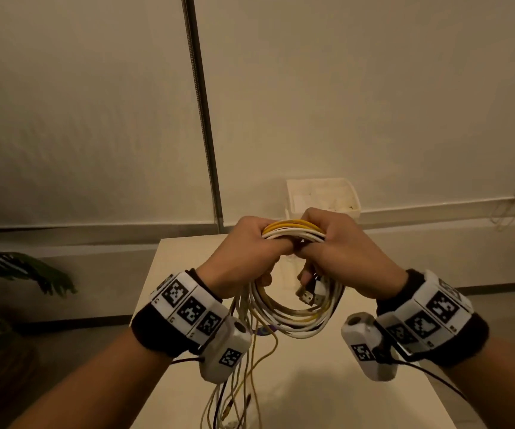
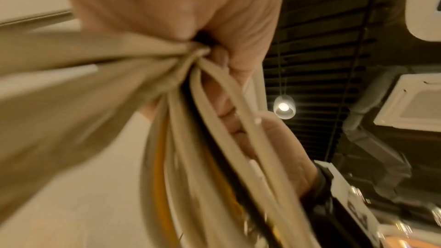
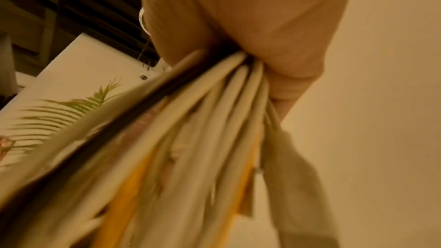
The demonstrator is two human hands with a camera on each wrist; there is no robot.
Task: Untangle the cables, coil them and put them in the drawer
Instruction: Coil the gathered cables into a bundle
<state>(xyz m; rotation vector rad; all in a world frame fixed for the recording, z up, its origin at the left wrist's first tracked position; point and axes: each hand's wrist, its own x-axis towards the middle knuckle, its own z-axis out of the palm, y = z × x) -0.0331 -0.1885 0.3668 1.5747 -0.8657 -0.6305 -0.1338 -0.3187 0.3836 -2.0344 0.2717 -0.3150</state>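
Note:
A coil of white and yellow cables (image 1: 293,317) hangs in the air above a white table (image 1: 327,391). My left hand (image 1: 250,252) grips the top of the coil from the left. My right hand (image 1: 340,249) grips it from the right, and the two hands touch. The top strands (image 1: 293,230) show between the fists. A USB plug (image 1: 307,297) sticks out under the right hand. Loose cable ends (image 1: 237,382), white, yellow and dark, trail down to the table. Both wrist views show blurred cables (image 2: 214,139) (image 3: 203,139) running out of a closed palm. No drawer is in view.
A white open bin (image 1: 322,196) stands on the floor behind the table, by the wall. A potted plant (image 1: 11,274) is at the left. A dark vertical rail (image 1: 202,109) runs up the wall. Thin wires (image 1: 504,212) hang at the far right.

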